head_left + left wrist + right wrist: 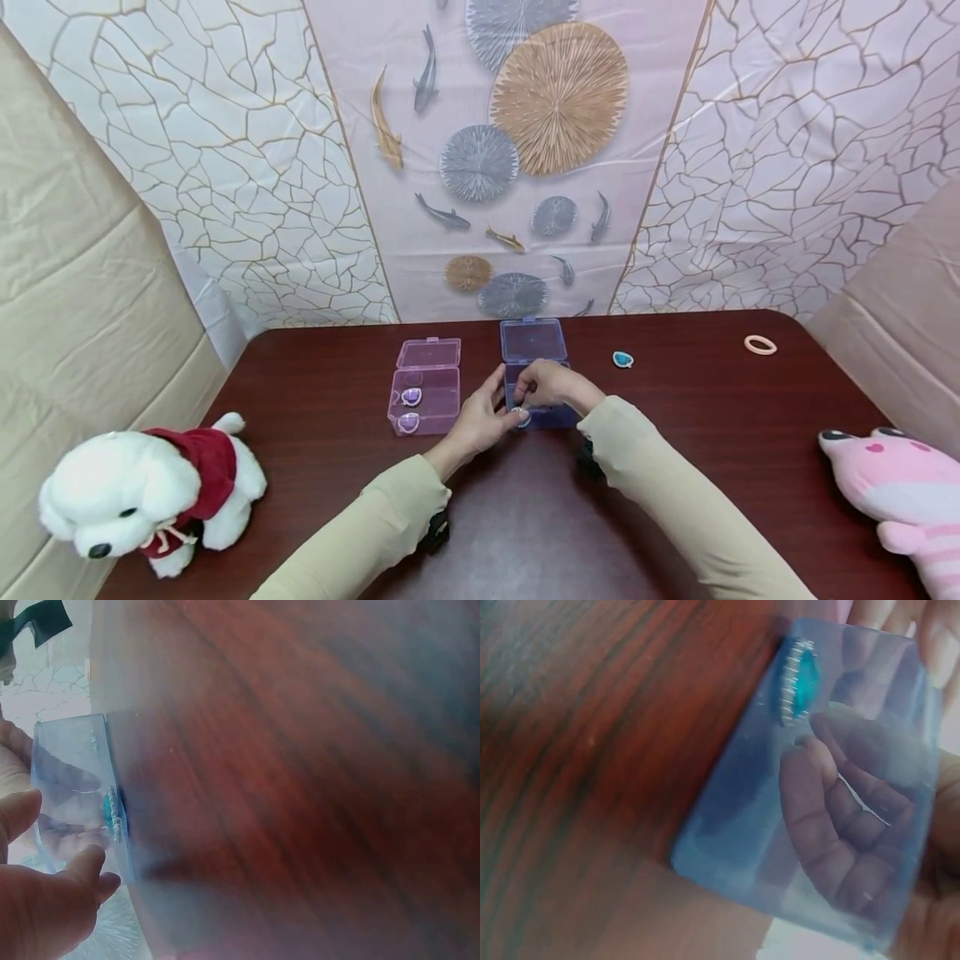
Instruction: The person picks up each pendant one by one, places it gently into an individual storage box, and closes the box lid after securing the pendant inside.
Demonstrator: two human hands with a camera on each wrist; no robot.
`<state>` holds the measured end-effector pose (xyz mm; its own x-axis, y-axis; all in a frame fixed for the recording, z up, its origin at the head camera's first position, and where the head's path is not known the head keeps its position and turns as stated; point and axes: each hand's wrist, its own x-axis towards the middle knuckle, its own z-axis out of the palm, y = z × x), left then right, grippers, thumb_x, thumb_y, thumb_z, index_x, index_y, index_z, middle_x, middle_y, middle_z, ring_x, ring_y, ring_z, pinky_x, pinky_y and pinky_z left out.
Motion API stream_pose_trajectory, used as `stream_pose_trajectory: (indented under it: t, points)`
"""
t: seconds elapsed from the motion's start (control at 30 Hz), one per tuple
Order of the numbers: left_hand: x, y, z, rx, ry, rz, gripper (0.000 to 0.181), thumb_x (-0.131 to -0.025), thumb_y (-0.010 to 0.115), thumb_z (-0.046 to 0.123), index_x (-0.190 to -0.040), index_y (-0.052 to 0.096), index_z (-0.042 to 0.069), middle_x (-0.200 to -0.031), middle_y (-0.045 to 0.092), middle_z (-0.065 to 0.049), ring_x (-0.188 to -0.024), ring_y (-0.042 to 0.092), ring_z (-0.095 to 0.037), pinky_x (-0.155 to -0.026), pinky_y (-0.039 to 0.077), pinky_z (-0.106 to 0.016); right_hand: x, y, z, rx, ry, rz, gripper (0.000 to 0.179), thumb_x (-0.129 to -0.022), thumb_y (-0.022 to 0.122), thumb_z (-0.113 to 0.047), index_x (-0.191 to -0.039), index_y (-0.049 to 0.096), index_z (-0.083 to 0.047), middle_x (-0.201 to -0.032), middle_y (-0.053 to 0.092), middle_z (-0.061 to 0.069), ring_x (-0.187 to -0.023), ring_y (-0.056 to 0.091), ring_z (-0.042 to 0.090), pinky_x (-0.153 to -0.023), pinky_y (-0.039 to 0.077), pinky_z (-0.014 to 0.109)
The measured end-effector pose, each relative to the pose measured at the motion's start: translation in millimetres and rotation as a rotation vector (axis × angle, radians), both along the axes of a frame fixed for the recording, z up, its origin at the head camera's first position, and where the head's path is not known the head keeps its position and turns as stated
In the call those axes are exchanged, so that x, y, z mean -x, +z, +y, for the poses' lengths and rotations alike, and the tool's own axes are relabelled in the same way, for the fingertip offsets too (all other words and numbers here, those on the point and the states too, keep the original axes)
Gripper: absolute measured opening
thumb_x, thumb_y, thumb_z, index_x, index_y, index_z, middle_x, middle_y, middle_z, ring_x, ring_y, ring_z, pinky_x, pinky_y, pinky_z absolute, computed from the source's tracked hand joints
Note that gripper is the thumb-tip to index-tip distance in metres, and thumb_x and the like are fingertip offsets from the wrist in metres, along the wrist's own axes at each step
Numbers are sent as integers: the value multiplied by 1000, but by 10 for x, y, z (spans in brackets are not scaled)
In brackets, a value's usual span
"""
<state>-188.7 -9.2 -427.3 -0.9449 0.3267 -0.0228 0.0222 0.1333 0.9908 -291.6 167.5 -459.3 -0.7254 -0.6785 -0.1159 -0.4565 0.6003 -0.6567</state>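
An opened blue clear plastic box [543,419] stands on the table, its lid [532,340] tipped back. My left hand [477,417] grips the box's left side, thumb at the front corner. My right hand [555,383] reaches down into the box from above. Through the front wall in the right wrist view, its bent thumb and forefinger come close together, just short of a teal gem charm [804,682] with a white beaded rim. This charm stands on edge near the box floor at the left, also seen in the left wrist view.
Left of the blue box is an opened pink clear box [442,400] with purple gem charms [411,397] in it. Another teal charm [622,359] and a peach ring [761,345] lie to the right. A white toy dog [120,492] and a pink plush toy [896,483] flank the table.
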Motion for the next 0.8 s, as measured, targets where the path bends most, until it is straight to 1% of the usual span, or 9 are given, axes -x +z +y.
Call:
stream_pose_trajectory:
  t: [0.1, 0.17, 0.23, 0.3, 0.37, 0.43, 0.53, 0.63, 0.8]
  points:
    - [3, -10, -4, -15, -1, 4, 83, -84, 65, -4, -150, 14, 0, -156, 17, -15, -139, 27, -32, -107, 36, -42, -383, 594, -70, -13, -141, -51, 7, -80, 65, 4, -85, 69, 2, -78, 69, 13, -68, 64, 18, -63, 58, 32]
    - [5, -9, -1, -37, -4, 4, 83, -84, 65, -5, -149, 14, -1, -155, 19, -17, -138, 29, -32, -107, 35, -43, -489, 804, 4, 76, -211, -79, 9, -82, 64, 5, -89, 66, 10, -80, 68, 17, -67, 65, 20, -64, 59, 35]
    - [6, -8, 2, -48, -5, 12, 83, -83, 65, -5, -149, 14, -2, -154, 21, -19, -137, 30, -34, -107, 35, -43, -493, 885, 159, 182, -290, -94, 14, -84, 63, 4, -93, 63, 15, -79, 67, 19, -64, 64, 17, -64, 60, 35]
    - [8, -5, 4, -42, -1, 14, 83, -83, 65, -5, -149, 15, -1, -153, 23, -19, -137, 30, -34, -107, 36, -43, -446, 880, 361, 288, -396, -95, 20, -87, 62, 1, -99, 61, 17, -82, 67, 20, -64, 63, 12, -66, 60, 36]
    - [10, -6, 3, -25, 8, 13, 83, -83, 66, -4, -149, 16, 0, -153, 24, -18, -137, 31, -34, -106, 37, -43, -400, 831, 568, 353, -526, -89, 25, -89, 61, -2, -106, 59, 17, -88, 67, 20, -66, 63, 9, -69, 59, 36]
    - [11, -8, 2, -11, 15, 9, 83, -83, 66, -3, -150, 17, 1, -153, 24, -17, -137, 30, -34, -106, 37, -42, -367, 759, 763, 356, -653, -69, 29, -91, 60, -6, -112, 58, 14, -98, 66, 21, -70, 64, 10, -72, 59, 36]
    - [7, -9, 1, -9, 18, 3, 83, -83, 66, -3, -150, 17, 2, -154, 23, -17, -137, 30, -34, -107, 36, -43, -352, 662, 985, 269, -782, -57, 33, -93, 57, -13, -120, 57, 7, -113, 60, 23, -84, 65, 19, -75, 55, 36]
    - [-6, -5, 0, -15, 17, -1, 83, -83, 66, -4, -150, 17, 1, -154, 21, -17, -138, 29, -34, -107, 36, -44, -337, 582, 1112, 210, -831, -75, 35, -95, 55, -15, -124, 56, 4, -121, 55, 25, -95, 61, 29, -77, 52, 36]
    - [-18, 3, 5, -26, 18, -1, 83, -83, 65, -4, -150, 16, 1, -154, 21, -18, -137, 29, -34, -107, 36, -44, -288, 492, 1182, 181, -833, -96, 36, -95, 55, -13, -126, 54, 5, -121, 53, 26, -96, 60, 30, -76, 51, 32]
